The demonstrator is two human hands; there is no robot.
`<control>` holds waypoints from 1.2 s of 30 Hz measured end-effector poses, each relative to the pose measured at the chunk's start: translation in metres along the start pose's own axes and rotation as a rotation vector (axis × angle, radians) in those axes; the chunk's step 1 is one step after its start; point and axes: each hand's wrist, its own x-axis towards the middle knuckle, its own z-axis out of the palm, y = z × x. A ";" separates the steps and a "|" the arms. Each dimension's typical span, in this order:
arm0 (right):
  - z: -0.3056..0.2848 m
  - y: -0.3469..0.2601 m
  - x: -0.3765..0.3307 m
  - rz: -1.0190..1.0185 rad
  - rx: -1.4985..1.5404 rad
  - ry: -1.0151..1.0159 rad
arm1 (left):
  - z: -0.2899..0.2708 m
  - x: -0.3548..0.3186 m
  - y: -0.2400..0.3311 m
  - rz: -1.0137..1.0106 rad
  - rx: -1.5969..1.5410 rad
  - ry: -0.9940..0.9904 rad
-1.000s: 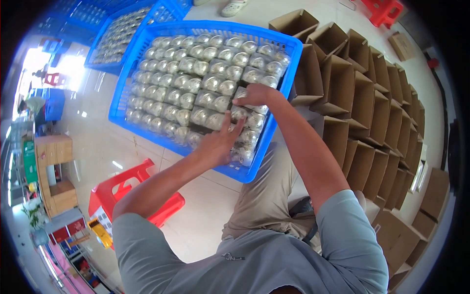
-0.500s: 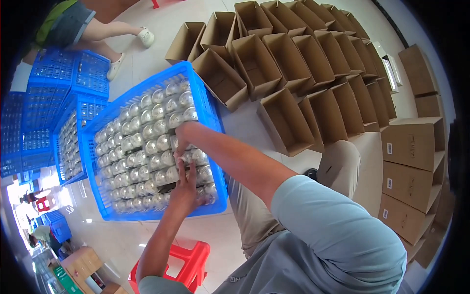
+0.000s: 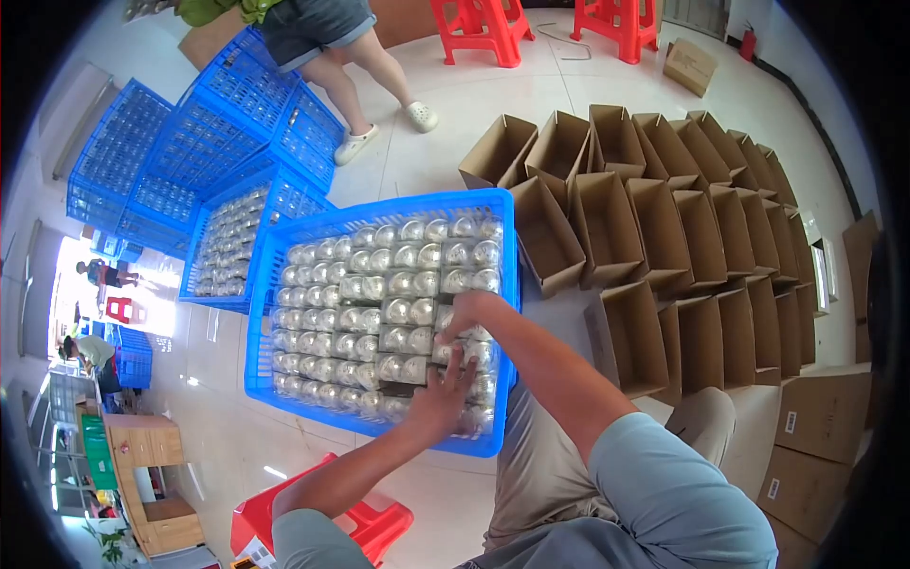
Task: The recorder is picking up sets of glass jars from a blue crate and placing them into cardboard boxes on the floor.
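A blue plastic crate (image 3: 263, 313) sits on the floor before me, packed with several rows of shiny clear-wrapped round items (image 3: 370, 313). My left hand (image 3: 444, 398) lies on the items at the crate's near right corner, fingers spread over a wrapped pack. My right hand (image 3: 464, 311) reaches in from the right and curls around the far side of the same group of packs. Whether the packs are lifted off the layer is not visible.
Many open brown cardboard boxes (image 3: 664, 228) stand in rows to the right. More blue crates (image 3: 190, 161) are stacked at the left. Another person's legs (image 3: 351, 76) stand at the top. Red stools (image 3: 483, 28) sit at the back, one (image 3: 360, 522) beside my knee.
The view has swung, so the crate now sits centred and the boxes lie to the right. Both hands stay on the packs at the crate's near right corner.
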 end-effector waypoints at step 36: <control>-0.024 -0.018 -0.001 -0.021 -0.115 -0.088 | 0.025 -0.014 -0.041 0.186 -0.022 0.350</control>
